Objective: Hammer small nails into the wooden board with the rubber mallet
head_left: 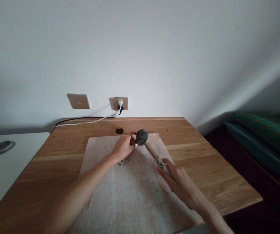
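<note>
My right hand (176, 180) is wrapped round the wooden handle of a hammer (152, 151), whose dark round head (142, 136) hovers just above the pale board (130, 191) on the wooden desk (198, 156). My left hand (123, 147) is pinched beside the hammer head, fingertips closed on something small and whitish that I cannot make out. A small metal object (122, 162) lies under the left wrist, partly hidden.
A cable hole (119, 131) sits in the desk behind the board. Two wall plates are on the wall, the right socket (118, 103) with a white plug and cables running left. A white table (10, 162) stands at left, a green and dark bedding pile (264, 136) at right.
</note>
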`<action>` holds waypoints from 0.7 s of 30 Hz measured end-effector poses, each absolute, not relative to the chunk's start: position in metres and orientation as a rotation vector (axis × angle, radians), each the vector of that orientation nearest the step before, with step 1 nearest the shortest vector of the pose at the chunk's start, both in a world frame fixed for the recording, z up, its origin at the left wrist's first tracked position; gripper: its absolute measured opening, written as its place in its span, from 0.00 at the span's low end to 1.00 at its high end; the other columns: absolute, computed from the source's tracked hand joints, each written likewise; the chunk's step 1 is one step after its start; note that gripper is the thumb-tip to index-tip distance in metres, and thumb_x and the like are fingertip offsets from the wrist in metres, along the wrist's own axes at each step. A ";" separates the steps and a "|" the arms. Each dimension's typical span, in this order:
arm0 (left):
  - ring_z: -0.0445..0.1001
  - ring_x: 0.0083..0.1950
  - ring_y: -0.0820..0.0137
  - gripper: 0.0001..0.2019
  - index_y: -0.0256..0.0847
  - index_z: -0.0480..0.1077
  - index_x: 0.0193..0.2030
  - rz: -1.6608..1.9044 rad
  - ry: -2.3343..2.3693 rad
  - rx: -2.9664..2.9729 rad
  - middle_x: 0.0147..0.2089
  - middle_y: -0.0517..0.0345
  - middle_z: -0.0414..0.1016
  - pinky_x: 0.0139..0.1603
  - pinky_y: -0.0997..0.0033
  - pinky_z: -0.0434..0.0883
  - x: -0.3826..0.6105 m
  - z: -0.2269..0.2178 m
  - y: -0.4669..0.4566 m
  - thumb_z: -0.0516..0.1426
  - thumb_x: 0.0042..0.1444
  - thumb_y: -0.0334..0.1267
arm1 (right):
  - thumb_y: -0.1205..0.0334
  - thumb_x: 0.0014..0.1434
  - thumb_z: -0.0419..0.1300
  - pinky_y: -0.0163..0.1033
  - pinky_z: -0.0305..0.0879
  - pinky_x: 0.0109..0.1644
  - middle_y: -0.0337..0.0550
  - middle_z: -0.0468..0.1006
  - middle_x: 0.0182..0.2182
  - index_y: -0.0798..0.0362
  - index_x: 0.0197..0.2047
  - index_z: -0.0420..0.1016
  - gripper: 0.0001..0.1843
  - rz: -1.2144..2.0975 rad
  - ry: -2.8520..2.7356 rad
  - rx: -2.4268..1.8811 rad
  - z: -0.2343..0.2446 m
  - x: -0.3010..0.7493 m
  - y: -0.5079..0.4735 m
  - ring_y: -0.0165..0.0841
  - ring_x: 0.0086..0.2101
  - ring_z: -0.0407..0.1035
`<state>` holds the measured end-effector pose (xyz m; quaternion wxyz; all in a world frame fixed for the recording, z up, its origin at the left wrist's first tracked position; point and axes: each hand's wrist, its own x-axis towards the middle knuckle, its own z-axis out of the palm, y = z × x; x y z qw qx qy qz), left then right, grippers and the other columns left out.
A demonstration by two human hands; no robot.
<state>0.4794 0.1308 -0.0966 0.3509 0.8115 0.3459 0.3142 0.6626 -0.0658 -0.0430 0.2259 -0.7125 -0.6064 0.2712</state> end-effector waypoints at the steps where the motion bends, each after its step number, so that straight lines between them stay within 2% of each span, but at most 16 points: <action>1: 0.82 0.40 0.66 0.27 0.40 0.71 0.57 0.810 0.870 2.085 0.39 0.56 0.84 0.42 0.69 0.75 0.478 -0.096 0.132 0.58 0.50 0.18 | 0.46 0.73 0.49 0.37 0.63 0.34 0.37 0.77 0.25 0.49 0.47 0.72 0.18 0.749 -1.672 -1.972 -0.043 0.663 -0.067 0.37 0.27 0.76; 4: 0.82 0.44 0.65 0.24 0.39 0.72 0.57 0.759 0.747 2.106 0.44 0.52 0.84 0.45 0.69 0.76 0.465 -0.085 0.137 0.59 0.52 0.21 | 0.43 0.72 0.49 0.37 0.64 0.34 0.35 0.74 0.23 0.49 0.48 0.72 0.20 0.754 -1.647 -2.003 -0.043 0.667 -0.075 0.36 0.24 0.73; 7: 0.81 0.51 0.62 0.20 0.42 0.75 0.52 0.635 0.644 2.309 0.52 0.50 0.82 0.52 0.65 0.75 0.440 -0.068 0.135 0.61 0.52 0.25 | 0.41 0.72 0.49 0.38 0.66 0.33 0.33 0.73 0.21 0.50 0.51 0.73 0.23 0.822 -1.583 -2.063 -0.045 0.672 -0.090 0.35 0.21 0.70; 10: 0.81 0.50 0.60 0.20 0.44 0.77 0.50 0.449 0.594 2.566 0.49 0.54 0.83 0.56 0.63 0.74 0.417 -0.057 0.121 0.59 0.52 0.23 | 0.39 0.70 0.49 0.37 0.67 0.33 0.38 0.77 0.25 0.49 0.51 0.74 0.24 0.885 -1.535 -2.080 -0.048 0.676 -0.107 0.37 0.25 0.74; 13: 0.80 0.51 0.60 0.17 0.43 0.75 0.47 0.402 0.553 2.754 0.46 0.53 0.82 0.58 0.61 0.72 0.407 -0.056 0.099 0.56 0.54 0.20 | 0.37 0.69 0.50 0.36 0.66 0.29 0.38 0.77 0.25 0.49 0.51 0.75 0.26 0.921 -1.467 -2.102 -0.052 0.675 -0.117 0.35 0.22 0.72; 15: 0.80 0.49 0.61 0.16 0.42 0.74 0.46 0.411 0.543 2.822 0.43 0.54 0.81 0.56 0.61 0.73 0.406 -0.059 0.088 0.54 0.57 0.20 | 0.37 0.69 0.50 0.35 0.64 0.26 0.35 0.75 0.22 0.50 0.50 0.75 0.27 0.938 -1.422 -2.107 -0.054 0.673 -0.119 0.33 0.19 0.68; 18: 0.79 0.44 0.63 0.15 0.42 0.73 0.43 0.409 0.563 2.869 0.38 0.55 0.79 0.51 0.64 0.74 0.405 -0.063 0.081 0.53 0.59 0.20 | 0.36 0.69 0.49 0.34 0.64 0.26 0.34 0.73 0.21 0.50 0.47 0.76 0.27 0.954 -1.413 -2.077 -0.055 0.670 -0.119 0.33 0.20 0.68; 21: 0.79 0.43 0.64 0.13 0.42 0.75 0.42 0.438 0.572 2.805 0.39 0.55 0.78 0.50 0.65 0.74 0.404 -0.064 0.089 0.54 0.59 0.21 | 0.35 0.68 0.49 0.34 0.66 0.27 0.36 0.75 0.23 0.50 0.48 0.76 0.28 0.936 -1.414 -2.076 -0.055 0.669 -0.120 0.34 0.21 0.70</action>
